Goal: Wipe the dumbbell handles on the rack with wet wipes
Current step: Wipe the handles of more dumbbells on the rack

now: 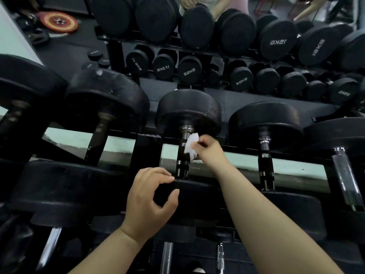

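- A mirror (227,95) backs the black dumbbell rack (147,153).
- The right hand (209,150) pinches a crumpled white wet wipe (191,144) against the dark, chrome-collared handle (182,157) just left of its fingers.
- The left hand (150,198) curls at the near head (197,196); whether it grips, I cannot tell.

Gym, free-weights area. Black rubber dumbbells (187,111) in rows on a steel rack (147,151). Wall mirror (227,95) behind, kg markings reversed in it. Coloured weight plate (59,21) on dark floor, upper left.
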